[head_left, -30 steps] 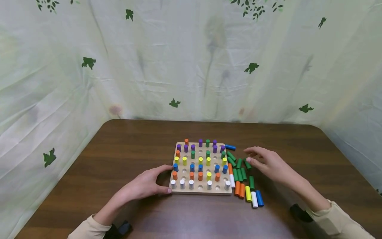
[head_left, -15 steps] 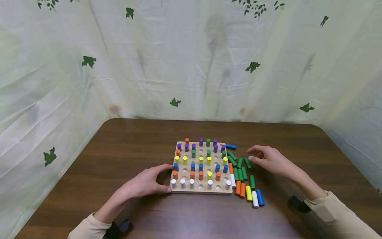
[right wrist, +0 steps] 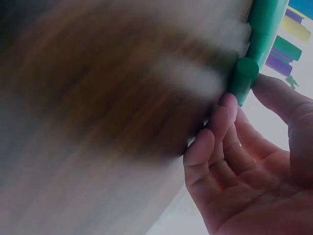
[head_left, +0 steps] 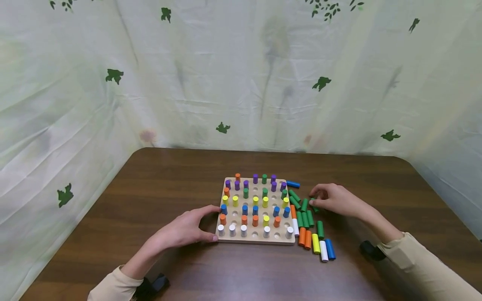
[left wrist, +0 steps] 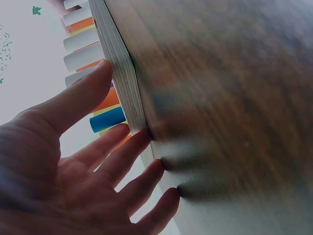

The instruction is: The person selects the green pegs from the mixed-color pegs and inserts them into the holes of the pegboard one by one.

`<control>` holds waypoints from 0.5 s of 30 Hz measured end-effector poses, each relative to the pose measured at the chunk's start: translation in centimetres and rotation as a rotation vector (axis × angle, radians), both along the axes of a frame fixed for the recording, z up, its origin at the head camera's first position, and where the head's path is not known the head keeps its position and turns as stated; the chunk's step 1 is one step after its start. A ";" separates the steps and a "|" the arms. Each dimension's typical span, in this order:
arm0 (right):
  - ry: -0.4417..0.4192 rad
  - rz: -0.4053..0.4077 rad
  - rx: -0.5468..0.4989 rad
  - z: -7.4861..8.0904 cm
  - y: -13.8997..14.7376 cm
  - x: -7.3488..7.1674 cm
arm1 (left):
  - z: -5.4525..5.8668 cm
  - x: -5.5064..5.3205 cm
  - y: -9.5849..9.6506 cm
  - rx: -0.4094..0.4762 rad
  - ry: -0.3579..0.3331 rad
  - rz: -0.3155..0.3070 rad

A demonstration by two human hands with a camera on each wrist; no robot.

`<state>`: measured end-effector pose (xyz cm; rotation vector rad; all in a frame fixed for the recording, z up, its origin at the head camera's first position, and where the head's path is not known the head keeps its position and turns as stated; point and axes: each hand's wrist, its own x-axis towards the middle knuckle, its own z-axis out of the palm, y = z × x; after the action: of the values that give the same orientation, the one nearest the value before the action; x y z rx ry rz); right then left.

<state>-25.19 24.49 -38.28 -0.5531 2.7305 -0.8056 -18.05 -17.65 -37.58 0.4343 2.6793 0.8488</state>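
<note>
A square wooden pegboard stands on the table, with rows of white, orange, blue, yellow, green and purple pegs upright in it. My left hand rests against its left edge, thumb at the near corner and index finger beside a blue peg. In the left wrist view its other fingertips touch the tabletop by the board. Right of the board, my right hand pinches a loose green peg between thumb and fingers, low at the table. From the head view, the fingers partly cover that peg.
Loose pegs lie along the board's right side: several green ones, two orange pegs, a yellow peg, white and blue pegs. Another blue peg lies by the far right corner. A patterned curtain hangs behind the table.
My right hand has come slightly left and down onto the green peg, its fingers closing on it. The left hand keeps its place at the board; the head view has shifted slightly.
</note>
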 end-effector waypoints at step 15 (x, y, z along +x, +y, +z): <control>0.049 -0.014 -0.047 0.9 0.5 0.3 | 0.2 0.0 0.1 -0.001 -0.009 0.009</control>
<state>-24.87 24.95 -37.43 -0.5719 2.7692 -0.8727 -18.06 -17.51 -37.42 0.4178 2.6753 0.8498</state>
